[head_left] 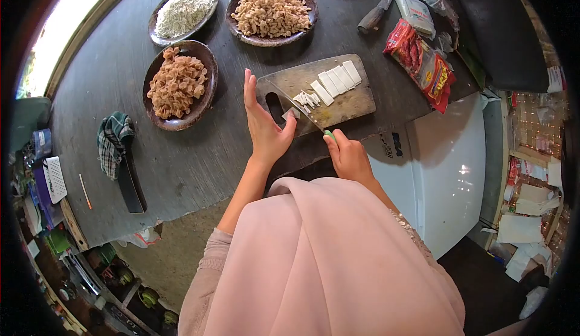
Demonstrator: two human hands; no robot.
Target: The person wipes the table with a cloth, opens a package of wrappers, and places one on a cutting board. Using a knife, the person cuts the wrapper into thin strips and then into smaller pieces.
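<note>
My left hand [266, 126] is at the left end of the wooden cutting board [350, 111], fingers stretched up and thumb apart, its tip beside a small white piece [291, 113]. Wrapped round the green handle [329, 135] of a knife is my right hand [349, 156], below the board's front edge. The thin knife blade [302, 108] slants up and left across the board. Thin white strips [306, 99] lie just above the blade, and several flat white slabs [336, 81] sit in a row to their right.
Two dark bowls of brown curled pieces [273, 13] [176, 86] and a plate of white shreds [184, 12] stand behind and left. A red packet [422, 64] and a white package [414, 13] lie right. A checked cloth [115, 144] lies left; a white appliance lid [447, 161] is right.
</note>
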